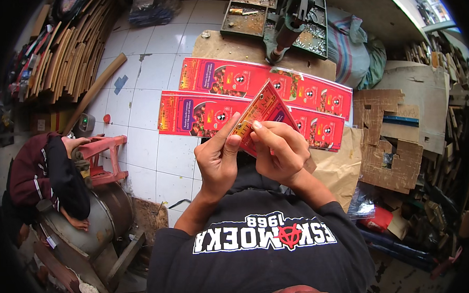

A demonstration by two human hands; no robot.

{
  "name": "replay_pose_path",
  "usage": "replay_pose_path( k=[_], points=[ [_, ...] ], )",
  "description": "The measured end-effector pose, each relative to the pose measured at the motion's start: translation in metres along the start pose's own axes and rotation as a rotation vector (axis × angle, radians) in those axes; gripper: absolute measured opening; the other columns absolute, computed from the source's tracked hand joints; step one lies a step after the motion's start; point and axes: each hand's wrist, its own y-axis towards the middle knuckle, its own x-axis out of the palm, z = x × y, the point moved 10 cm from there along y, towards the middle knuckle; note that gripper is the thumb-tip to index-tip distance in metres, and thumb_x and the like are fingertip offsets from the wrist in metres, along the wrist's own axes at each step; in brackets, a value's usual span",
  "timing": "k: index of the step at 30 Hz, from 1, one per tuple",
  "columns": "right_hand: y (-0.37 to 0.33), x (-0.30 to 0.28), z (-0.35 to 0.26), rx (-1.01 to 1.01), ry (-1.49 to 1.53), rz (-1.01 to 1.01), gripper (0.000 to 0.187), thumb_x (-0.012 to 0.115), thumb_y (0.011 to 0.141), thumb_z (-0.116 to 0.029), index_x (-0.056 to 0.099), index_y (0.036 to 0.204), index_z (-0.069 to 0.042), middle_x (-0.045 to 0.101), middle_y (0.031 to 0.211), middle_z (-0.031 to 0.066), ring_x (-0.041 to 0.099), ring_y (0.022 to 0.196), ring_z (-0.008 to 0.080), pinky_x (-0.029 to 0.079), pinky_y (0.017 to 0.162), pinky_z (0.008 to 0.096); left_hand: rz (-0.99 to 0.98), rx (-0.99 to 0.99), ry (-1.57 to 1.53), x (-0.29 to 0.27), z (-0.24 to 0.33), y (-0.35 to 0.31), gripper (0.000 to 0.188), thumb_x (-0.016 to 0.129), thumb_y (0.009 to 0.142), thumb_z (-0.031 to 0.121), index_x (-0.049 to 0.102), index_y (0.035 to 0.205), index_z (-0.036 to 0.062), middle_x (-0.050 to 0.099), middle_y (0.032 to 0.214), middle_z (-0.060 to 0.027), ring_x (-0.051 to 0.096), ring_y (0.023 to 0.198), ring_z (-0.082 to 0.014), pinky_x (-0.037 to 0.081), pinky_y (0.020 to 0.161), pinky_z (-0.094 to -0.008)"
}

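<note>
Both my hands hold up a red printed card, tilted with one corner pointing away from me. My left hand pinches its left edge between thumb and forefinger. The fingers of my right hand are closed on its near part, close to the left fingertips. Beneath and beyond the card lie long red printed strips with food pictures: a far strip and a nearer strip. My hands cover part of the nearer strip. Whether the held card is one sheet or several, I cannot tell.
A metal hand press stands at the far side, flanked by trays of small metal bits. Cut cardboard lies right. At left, another person sits by a red plastic stool and a metal drum. Cardboard sheets lean behind.
</note>
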Motion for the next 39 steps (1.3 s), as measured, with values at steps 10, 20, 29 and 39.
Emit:
replay_pose_path(
  k=[10,20,29,39],
  points=[
    [-0.003,0.002,-0.018,-0.192,-0.085,-0.018,0.037,0.066,0.067,0.011,0.069,0.103,0.006,0.062,0.080,0.0094,0.067,0.067,0.0245,0.055,0.055,0.0309,0.014,0.031,0.010,0.000,0.005,-0.005,0.035,0.063,0.096,0.016,0.061,0.128,0.0003,0.069,0.074,-0.0109,0.051,0.060,-0.0041,0.043,0.054,-0.0229],
    [-0.009,0.001,-0.019,-0.172,-0.074,-0.011,0.037,0.065,0.067,0.011,0.068,0.104,0.006,0.064,0.083,0.0109,0.069,0.073,0.0255,0.058,0.062,0.0326,0.026,0.053,-0.062,0.000,0.005,-0.003,0.034,0.062,0.097,0.017,0.062,0.125,-0.0024,0.070,0.080,-0.0103,0.055,0.066,-0.0058,0.045,0.059,-0.0236],
    [-0.003,-0.017,0.050,0.271,-0.028,0.063,0.024,0.074,0.080,0.003,0.070,0.103,-0.001,0.071,0.095,0.0155,0.068,0.100,0.0293,0.052,0.088,0.0403,0.130,-0.144,-0.258,-0.011,-0.045,-0.008,0.029,0.054,0.101,0.021,0.065,0.105,-0.0061,0.068,0.081,-0.0049,0.058,0.077,-0.0062,0.046,0.069,-0.0219],
    [-0.001,-0.007,0.038,0.213,-0.013,0.073,0.021,0.072,0.081,0.004,0.069,0.102,0.001,0.069,0.088,0.0143,0.070,0.091,0.0263,0.055,0.088,0.0410,-0.045,0.003,-0.223,0.020,-0.009,0.011,0.039,0.056,0.099,0.017,0.054,0.132,-0.0044,0.069,0.110,-0.0201,0.067,0.097,-0.0198,0.052,0.084,-0.0304]
  ],
)
